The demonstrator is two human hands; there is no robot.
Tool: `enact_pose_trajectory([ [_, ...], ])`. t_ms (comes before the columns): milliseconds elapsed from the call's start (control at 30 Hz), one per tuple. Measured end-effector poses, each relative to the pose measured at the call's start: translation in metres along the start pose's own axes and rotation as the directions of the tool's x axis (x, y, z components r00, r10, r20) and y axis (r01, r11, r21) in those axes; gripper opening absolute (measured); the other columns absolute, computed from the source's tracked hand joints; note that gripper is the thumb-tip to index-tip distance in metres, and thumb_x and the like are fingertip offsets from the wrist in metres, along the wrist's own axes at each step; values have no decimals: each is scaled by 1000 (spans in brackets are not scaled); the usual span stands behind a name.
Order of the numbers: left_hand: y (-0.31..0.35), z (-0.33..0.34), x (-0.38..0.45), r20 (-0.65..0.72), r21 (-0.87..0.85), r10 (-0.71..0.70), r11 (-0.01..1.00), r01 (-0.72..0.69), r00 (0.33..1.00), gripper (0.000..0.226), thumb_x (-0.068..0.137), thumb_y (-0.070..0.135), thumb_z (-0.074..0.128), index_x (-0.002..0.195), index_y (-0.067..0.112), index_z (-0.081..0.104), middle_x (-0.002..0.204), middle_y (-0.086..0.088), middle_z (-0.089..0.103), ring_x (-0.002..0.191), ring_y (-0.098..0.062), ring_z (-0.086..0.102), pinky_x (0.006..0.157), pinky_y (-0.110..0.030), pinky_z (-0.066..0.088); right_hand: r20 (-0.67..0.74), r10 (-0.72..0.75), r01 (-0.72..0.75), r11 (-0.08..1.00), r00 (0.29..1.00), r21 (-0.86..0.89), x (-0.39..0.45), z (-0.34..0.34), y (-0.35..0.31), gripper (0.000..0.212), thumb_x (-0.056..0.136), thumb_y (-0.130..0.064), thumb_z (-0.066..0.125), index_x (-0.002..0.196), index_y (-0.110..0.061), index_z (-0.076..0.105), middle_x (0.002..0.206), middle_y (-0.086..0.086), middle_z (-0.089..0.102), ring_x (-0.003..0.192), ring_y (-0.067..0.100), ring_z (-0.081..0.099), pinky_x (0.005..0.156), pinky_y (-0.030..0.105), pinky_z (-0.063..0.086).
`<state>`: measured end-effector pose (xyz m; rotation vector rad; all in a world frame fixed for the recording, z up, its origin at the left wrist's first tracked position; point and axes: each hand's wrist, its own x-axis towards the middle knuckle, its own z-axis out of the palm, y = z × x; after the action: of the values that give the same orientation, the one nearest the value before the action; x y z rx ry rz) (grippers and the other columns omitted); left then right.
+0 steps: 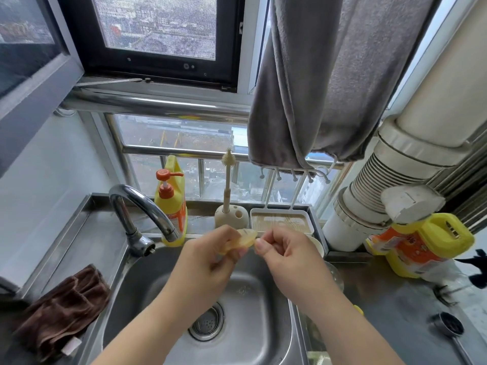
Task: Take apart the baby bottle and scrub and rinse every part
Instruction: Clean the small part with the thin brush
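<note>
Both forearms enter from the lower edge and meet above the steel sink (168,293). Left hand (210,256): fingers curled round a translucent yellowish bottle part (243,239), held over the basin just in front of the tap. Right hand (283,250): thumb and fingers pinched together at the right edge of that same part; whether they grip it or only touch it cannot be told. Exact identity of the part is unclear; it looks like a soft, rounded silicone piece.

Sink: drain strainer (207,322) in the basin floor, below the hands. Curved chrome tap (139,206) at the back left rim, spout pointing toward the basin.

Back ledge, left to right: yellow detergent bottle with orange pump (171,204), bottle brush standing upright in a beige holder (228,204), white tray (280,222).

Left of the sink: brown cloth (63,312) lying crumpled on the table (395,312). Right of the sink: large yellow jug with orange label (419,246) lying tilted beside a white ribbed pipe (369,201). Grey towel (329,75) hangs from above, in front of the window.
</note>
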<state>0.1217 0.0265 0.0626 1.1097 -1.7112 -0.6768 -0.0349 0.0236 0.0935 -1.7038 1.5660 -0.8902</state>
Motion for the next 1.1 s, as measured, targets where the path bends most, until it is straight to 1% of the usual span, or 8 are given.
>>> enact_pose_trajectory([
  [133, -3, 2, -1, -3, 71, 14, 997, -14, 1000, 9, 79, 22, 62, 82, 26, 55, 72, 14, 59, 60, 1, 48, 54, -13, 39, -3, 29, -29, 1000, 1000, 5, -1, 3, 2, 23, 88, -24, 60, 66, -19, 55, 44, -15, 43, 47, 5, 37, 51, 21, 27],
  [267, -17, -14, 3, -127, 64, -74, 995, 83, 989, 12, 76, 27, 65, 86, 25, 58, 83, 11, 62, 75, -6, 58, 65, -27, 50, 91, 92, -87, 995, 992, -56, -9, -7, 10, 23, 89, -24, 59, 68, -17, 57, 42, -14, 41, 45, 3, 38, 47, 16, 28],
  [367, -22, -15, 3, -74, 168, 27, 986, -14, 997, 20, 72, 24, 73, 85, 28, 58, 104, 18, 52, 100, 3, 51, 76, -19, 51, 29, 207, -207, 978, 978, -11, -8, -14, 19, 18, 91, -26, 57, 74, -20, 61, 43, -18, 46, 45, -1, 41, 47, 12, 31],
  [467, -27, -8, 1, -9, 208, 92, 974, -89, 996, 36, 65, 15, 84, 83, 31, 58, 121, 12, 37, 114, 13, 36, 92, -8, 35, 18, 229, -230, 973, 973, 29, 1, -12, 13, 17, 91, -38, 54, 87, -24, 62, 65, -15, 56, 64, -1, 51, 57, 16, 35],
  [667, -16, -2, -6, 67, -184, -120, 974, 131, 990, 26, 55, 44, 78, 76, 35, 65, 123, 24, 41, 107, -11, 60, 72, -33, 59, 164, 307, -315, 949, 937, 19, 8, 2, -2, 14, 83, -27, 57, 77, -20, 67, 55, -7, 61, 49, 3, 46, 52, 22, 34],
  [800, -11, -3, -11, 69, -321, -230, 916, 240, 971, 44, 45, 61, 83, 76, 36, 65, 126, 10, 46, 115, -4, 54, 75, -27, 55, 263, 285, -353, 897, 922, 266, 3, 10, -7, 13, 83, -12, 58, 76, -18, 66, 48, -4, 57, 37, 0, 41, 45, 18, 27],
  [867, -10, -5, -12, 101, -381, -304, 868, 319, 947, 55, 45, 62, 83, 89, 39, 60, 122, 6, 57, 106, -14, 63, 79, -29, 54, 270, 269, -350, 880, 924, 321, 0, 14, -10, 15, 83, -9, 59, 73, -18, 64, 48, -5, 56, 38, 1, 43, 42, 15, 28],
  [1100, -9, -2, -11, 146, -550, -533, 657, 516, 834, 109, 19, 56, 91, 114, 20, 52, 108, -4, 70, 93, -21, 70, 83, -35, 53, 238, 263, -332, 884, 935, 329, -8, 21, -13, 10, 82, -10, 61, 75, -16, 66, 48, -5, 57, 44, 4, 44, 43, 13, 31],
])
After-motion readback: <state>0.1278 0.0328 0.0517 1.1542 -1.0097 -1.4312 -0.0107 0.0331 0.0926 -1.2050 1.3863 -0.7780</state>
